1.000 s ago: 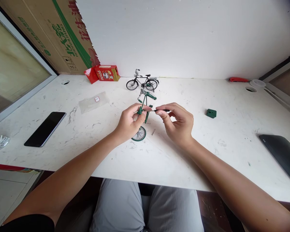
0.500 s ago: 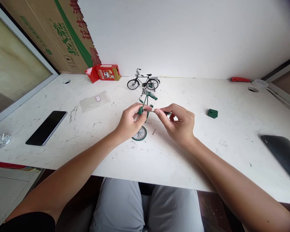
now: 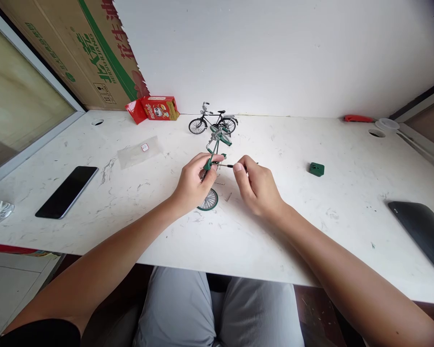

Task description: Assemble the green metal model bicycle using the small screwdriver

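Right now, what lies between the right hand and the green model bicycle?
In the head view, a slim tool extends from the right hand toward the green model bicycle; contact is unclear.

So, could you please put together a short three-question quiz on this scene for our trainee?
1. Open question: What does the left hand hold, and what does the right hand hold?
2. True or false: The black model bicycle near the wall is lying on its side.
3. Pick one: Which is nearer the right hand, the phone or the small green block?

Key:
1. Left hand: a green model bicycle, partly hidden by the fingers; right hand: a thin tool with a dark handle.
2. False; it stands upright.
3. The small green block.
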{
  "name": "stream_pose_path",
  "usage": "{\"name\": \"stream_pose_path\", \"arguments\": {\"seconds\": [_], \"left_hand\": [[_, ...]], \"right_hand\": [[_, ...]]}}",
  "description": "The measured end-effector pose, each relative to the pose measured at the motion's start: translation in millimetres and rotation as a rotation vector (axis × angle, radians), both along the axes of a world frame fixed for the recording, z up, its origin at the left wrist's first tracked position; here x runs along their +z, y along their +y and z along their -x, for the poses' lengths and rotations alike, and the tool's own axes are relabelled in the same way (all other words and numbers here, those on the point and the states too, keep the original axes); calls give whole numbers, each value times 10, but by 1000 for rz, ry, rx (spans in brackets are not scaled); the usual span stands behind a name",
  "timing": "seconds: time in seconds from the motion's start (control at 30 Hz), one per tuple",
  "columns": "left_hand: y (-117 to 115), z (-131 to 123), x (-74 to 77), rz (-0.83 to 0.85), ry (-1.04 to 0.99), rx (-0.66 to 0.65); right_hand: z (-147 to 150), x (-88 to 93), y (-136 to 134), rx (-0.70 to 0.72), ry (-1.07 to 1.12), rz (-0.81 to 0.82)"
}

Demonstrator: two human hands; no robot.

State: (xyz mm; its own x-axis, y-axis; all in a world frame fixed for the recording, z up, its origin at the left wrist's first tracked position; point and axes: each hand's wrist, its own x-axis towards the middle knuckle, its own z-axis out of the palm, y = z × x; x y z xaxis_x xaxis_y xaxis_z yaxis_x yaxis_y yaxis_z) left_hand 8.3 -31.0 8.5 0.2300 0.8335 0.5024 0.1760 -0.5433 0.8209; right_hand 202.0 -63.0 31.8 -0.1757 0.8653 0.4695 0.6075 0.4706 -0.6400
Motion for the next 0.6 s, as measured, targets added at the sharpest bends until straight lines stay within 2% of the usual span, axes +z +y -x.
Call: {"name": "stream_pose_path", "arguments": {"seconds": [0.17,0.33,0.6], "left_hand": [[22,25,14,-17,8,50],[25,44,27,-19,36,53],[35,36,8,-52,58,30]], "right_hand": [[3,-55,30,111,31,78],[11,-159,59,208,172,209],[19,-206,62,160,287,270]]}}
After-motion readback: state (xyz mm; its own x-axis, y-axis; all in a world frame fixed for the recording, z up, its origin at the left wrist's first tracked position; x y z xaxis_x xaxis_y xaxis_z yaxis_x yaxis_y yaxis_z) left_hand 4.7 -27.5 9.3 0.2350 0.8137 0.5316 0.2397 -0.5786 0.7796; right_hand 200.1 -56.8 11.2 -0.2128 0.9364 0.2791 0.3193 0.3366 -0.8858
